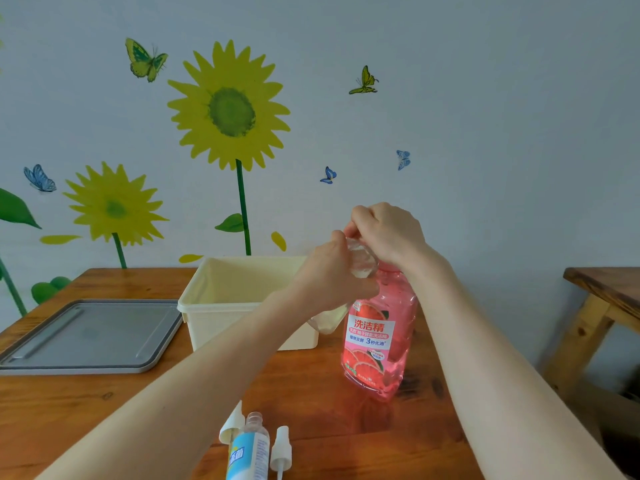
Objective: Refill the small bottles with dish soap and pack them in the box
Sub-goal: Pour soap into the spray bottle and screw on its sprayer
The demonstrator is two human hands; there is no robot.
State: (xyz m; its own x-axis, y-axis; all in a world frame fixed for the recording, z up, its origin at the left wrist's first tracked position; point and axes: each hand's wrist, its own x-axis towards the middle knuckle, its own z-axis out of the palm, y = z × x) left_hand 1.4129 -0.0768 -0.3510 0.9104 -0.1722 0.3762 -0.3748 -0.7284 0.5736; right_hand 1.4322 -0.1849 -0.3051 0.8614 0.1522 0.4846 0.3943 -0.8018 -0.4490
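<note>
Wooden table (86,403) carrying a flat grey tray (86,336) on its left part; behind the table, a pale wall (502,98) with sunflower decals (230,109) and butterfly decals (145,60); right of the table, a second wooden stand (606,289).

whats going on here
A person is refilling. The left grip holds a clear small bottle tilted by the neck of the pink dish soap bottle, while the right grip curls over its top. The cream box stands just behind. A labelled bottle, uncapped, and two spray caps wait at the near table edge.
</note>
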